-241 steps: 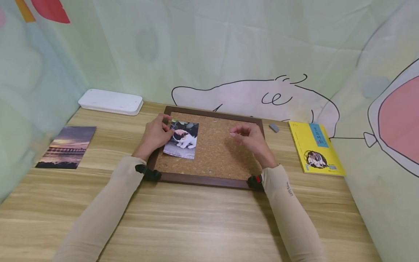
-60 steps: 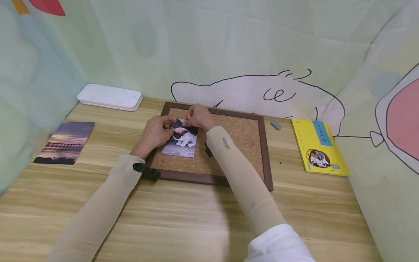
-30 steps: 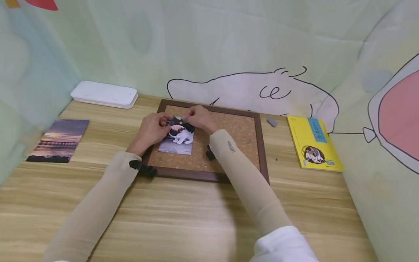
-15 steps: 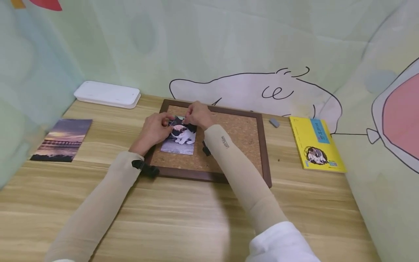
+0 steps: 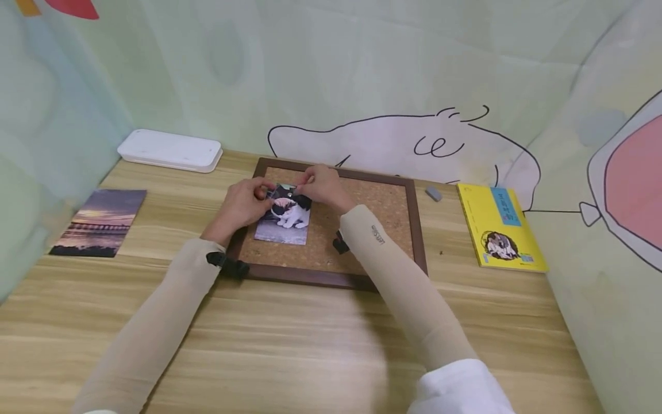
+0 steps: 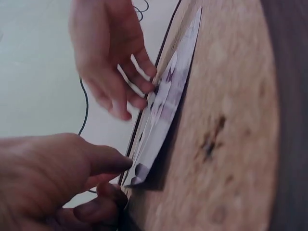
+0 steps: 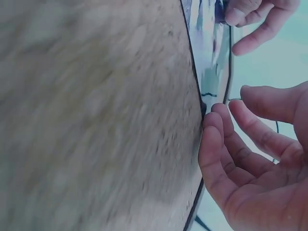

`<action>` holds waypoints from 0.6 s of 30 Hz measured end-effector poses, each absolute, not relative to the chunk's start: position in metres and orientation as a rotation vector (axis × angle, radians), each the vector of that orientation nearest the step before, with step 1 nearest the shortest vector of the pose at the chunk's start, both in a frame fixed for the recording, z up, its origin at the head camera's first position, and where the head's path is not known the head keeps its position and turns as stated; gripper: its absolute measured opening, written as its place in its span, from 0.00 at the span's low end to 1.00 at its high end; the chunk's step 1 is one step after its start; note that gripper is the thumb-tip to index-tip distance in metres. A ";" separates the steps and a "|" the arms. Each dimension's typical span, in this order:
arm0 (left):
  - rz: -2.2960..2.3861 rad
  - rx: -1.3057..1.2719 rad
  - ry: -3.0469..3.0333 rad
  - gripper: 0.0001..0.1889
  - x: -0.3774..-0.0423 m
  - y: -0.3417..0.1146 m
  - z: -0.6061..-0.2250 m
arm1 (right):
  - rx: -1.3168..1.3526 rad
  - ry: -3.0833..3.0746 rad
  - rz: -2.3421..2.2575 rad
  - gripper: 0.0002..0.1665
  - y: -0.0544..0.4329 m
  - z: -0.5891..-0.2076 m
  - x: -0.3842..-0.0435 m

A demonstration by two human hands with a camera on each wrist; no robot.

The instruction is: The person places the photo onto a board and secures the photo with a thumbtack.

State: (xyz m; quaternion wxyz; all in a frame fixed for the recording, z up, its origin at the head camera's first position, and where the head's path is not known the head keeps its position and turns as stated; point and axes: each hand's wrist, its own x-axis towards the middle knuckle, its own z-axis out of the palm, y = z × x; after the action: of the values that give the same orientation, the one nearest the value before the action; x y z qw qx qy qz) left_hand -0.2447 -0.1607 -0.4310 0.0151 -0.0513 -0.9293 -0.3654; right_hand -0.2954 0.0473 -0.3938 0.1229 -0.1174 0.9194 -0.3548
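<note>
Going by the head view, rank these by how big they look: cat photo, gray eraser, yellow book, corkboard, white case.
1. Corkboard
2. Yellow book
3. White case and cat photo: too close to rank
4. Gray eraser

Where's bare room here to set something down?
The table between the forearms, in front of the corkboard, is bare. So is the wood between sunset photo and corkboard. The gap between corkboard and yellow book is mostly free, holding a grey block and dark speck. Crowded: the cat photo, with left hand and right hand at its top.
</note>
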 end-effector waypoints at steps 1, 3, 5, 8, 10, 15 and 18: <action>-1.148 -0.154 -2.892 0.20 -0.244 -0.161 -0.430 | -0.343 2.681 -1.046 0.08 0.051 -0.392 -0.293; -1.169 -0.147 -2.886 0.20 -0.243 -0.162 -0.429 | -0.319 2.681 -1.065 0.09 0.060 -0.390 -0.289; -1.183 -0.151 -2.875 0.20 -0.242 -0.163 -0.429 | -0.301 2.683 -1.070 0.10 0.069 -0.388 -0.285; -1.156 -0.181 -2.864 0.20 -0.239 -0.165 -0.427 | -0.283 2.666 -1.078 0.12 0.085 -0.384 -0.278; -1.116 -0.206 -2.867 0.20 -0.236 -0.168 -0.424 | -0.291 2.663 -1.073 0.13 0.097 -0.381 -0.274; -1.057 -0.233 -2.900 0.21 -0.229 -0.186 -0.416 | -0.287 2.659 -1.047 0.15 0.136 -0.372 -0.265; -1.022 -0.211 -2.910 0.22 -0.226 -0.202 -0.413 | -0.281 2.662 -1.058 0.16 0.161 -0.368 -0.259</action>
State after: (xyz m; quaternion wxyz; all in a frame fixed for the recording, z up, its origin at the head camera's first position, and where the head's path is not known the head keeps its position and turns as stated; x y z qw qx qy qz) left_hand -0.2259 -0.2017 -0.4129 0.0250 -0.0682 -0.9410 -0.3306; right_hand -0.2590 0.1609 -0.3685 0.1313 -0.0967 0.9169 -0.3643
